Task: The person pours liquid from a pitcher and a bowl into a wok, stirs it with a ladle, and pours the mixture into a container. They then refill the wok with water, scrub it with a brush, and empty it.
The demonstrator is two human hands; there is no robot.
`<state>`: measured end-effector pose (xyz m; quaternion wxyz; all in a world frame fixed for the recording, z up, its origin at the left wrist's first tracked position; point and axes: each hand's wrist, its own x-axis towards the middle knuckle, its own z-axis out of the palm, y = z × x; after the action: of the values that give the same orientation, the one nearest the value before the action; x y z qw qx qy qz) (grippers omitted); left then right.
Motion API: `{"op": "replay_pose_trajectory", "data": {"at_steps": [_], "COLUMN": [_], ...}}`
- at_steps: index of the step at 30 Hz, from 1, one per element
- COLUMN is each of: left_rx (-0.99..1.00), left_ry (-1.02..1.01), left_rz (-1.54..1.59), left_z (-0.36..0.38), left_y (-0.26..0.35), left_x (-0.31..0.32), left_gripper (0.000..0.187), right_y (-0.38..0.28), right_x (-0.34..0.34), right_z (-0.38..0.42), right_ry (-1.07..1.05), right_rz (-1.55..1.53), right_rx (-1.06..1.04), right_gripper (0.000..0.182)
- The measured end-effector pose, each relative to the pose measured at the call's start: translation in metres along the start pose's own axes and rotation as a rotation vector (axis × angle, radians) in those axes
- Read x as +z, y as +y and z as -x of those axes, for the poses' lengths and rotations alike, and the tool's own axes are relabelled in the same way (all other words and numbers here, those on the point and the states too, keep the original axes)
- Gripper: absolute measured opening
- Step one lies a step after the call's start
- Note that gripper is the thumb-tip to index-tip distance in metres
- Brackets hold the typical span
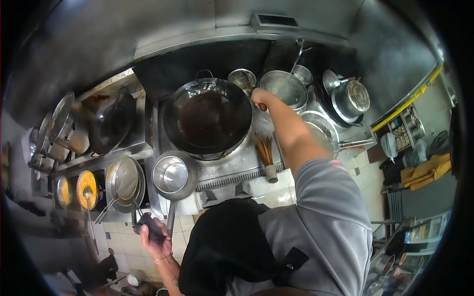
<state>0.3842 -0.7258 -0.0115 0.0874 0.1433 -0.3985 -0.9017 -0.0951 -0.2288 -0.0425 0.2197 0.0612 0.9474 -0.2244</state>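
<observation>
My right hand (pixel 258 97) reaches across the stove and is closed around the handle of a ladle. The brown handle end (pixel 262 106) pokes out below my fist, and the ladle's bowl (pixel 242 79) is beyond it, at the wok's back right edge. Left of that hand sits a large black wok (pixel 207 118) with a thin layer of dark liquid. My left hand (pixel 157 239), low at the left, grips a dark bundle like a folded cloth (pixel 150 228). Close to it are the handles of a saucepan (pixel 173 175) and of stacked strainers (pixel 126 178).
A bamboo wok brush (pixel 265 155) lies right of the wok. A metal basin (pixel 284 89), a wire strainer (pixel 318 129) and a lidded pot (pixel 353 98) stand farther right. At left are a second wok (pixel 112 121) and a container of orange sauce (pixel 87 180).
</observation>
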Motion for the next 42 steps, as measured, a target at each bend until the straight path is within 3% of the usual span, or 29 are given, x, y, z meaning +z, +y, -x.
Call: {"op": "replay_pose_trajectory", "data": {"at_steps": [3, 4, 7, 8, 9, 11, 15, 17, 19, 21, 22, 23, 28, 29, 30, 31, 32, 33, 35, 36, 39, 40, 41, 42], "left_rx": [-0.028, -0.033, -0.031, -0.046, -0.031, -0.024, -0.043, -0.09, -0.095, -0.117, -0.117, -0.123, -0.155, -0.144, -0.148, -0.17, -0.162, -0.159, -0.159, -0.165, -0.179, -0.186, -0.185, -0.185], "left_ry": [-0.003, -0.017, -0.083, -0.089, -0.072, -0.071, 0.028, -0.161, -0.135, -0.181, -0.191, -0.202, -0.245, -0.233, -0.245, -0.252, -0.258, -0.261, -0.244, -0.196, -0.145, -0.139, -0.131, -0.144], "left_rz": [-0.01, 0.002, 0.043, 0.033, 0.053, 0.078, 0.089, 0.102, 0.08, 0.084, 0.085, 0.08, 0.112, 0.114, 0.098, 0.069, 0.037, 0.04, 0.044, 0.052, 0.014, -0.027, -0.022, -0.039], "left_z": [-0.006, -0.007, -0.013, -0.011, -0.015, -0.026, -0.034, -0.044, -0.046, -0.052, -0.053, -0.056, -0.053, -0.05, -0.05, -0.046, -0.043, -0.046, -0.042, -0.043, -0.046, -0.045, -0.045, -0.046], "left_y": [0.006, 0.007, 0.01, 0.013, 0.012, 0.014, 0.019, 0.021, 0.023, 0.024, 0.025, 0.023, 0.018, 0.016, 0.014, 0.017, 0.018, 0.016, 0.013, 0.01, 0.004, 0.005, 0.005, 0.004], "left_x": [-0.003, -0.002, 0.01, 0.005, -0.001, 0.001, 0.0, -0.021, -0.021, -0.017, -0.01, -0.007, -0.005, -0.004, -0.001, -0.001, -0.001, 0.0, -0.005, -0.01, -0.011, -0.005, -0.005, -0.006], "left_gripper": [0.054, 0.057, 0.06, 0.06, 0.06, 0.06, 0.056, 0.054, 0.054, 0.053, 0.054, 0.054, 0.058, 0.058, 0.063, 0.067, 0.071, 0.071, 0.071, 0.069, 0.067, 0.066, 0.066, 0.066], "right_y": [0.094, 0.096, 0.06, 0.049, 0.058, 0.071, 0.078, 0.08, 0.089, 0.11, 0.136, 0.15, 0.196, 0.188, 0.161, 0.127, 0.099, 0.107, 0.141, 0.148, 0.127, 0.103, 0.1, 0.097], "right_x": [0.046, 0.046, 0.037, 0.037, 0.052, 0.082, 0.113, 0.126, 0.129, 0.132, 0.139, 0.128, 0.108, 0.101, 0.09, 0.08, 0.072, 0.079, 0.111, 0.118, 0.136, 0.14, 0.155, 0.165], "right_z": [-0.157, -0.149, -0.081, -0.048, -0.032, 0.009, 0.111, 0.118, 0.099, 0.046, 0.002, -0.017, -0.057, -0.055, -0.032, 0.016, 0.048, 0.037, 0.007, 0.014, 0.038, 0.067, 0.08, 0.093], "right_ry": [-0.161, -0.155, -0.003, -0.033, -0.024, 0.488, 0.524, 0.64, 0.659, 0.665, 0.861, 0.867, 0.275, 0.289, 0.433, 0.483, 0.487, 0.491, 0.371, 0.098, 0.228, 0.394, 0.387, 0.373], "right_rz": [-0.708, -0.711, -0.283, -0.039, -0.051, -0.114, -0.112, -0.214, -0.316, -0.649, -0.488, -0.495, -2.178, -2.055, -1.461, -0.907, -0.678, -0.677, -2.19, -2.418, -2.305, -2.232, -2.225, -2.202], "right_rx": [-0.003, 0.004, 0.012, 0.088, 0.101, -0.016, 0.144, 0.348, 0.386, 0.516, 0.402, 0.412, 0.122, 0.137, 0.271, 0.412, 0.493, 0.489, 0.035, -0.051, -0.043, -0.004, 0.0, -0.081], "right_gripper": [0.025, 0.025, 0.019, 0.044, 0.044, 0.064, 0.079, 0.084, 0.085, 0.075, 0.061, 0.061, 0.023, 0.013, 0.004, 0.011, 0.022, 0.022, 0.018, 0.02, 0.008, 0.02, 0.02, 0.035]}}
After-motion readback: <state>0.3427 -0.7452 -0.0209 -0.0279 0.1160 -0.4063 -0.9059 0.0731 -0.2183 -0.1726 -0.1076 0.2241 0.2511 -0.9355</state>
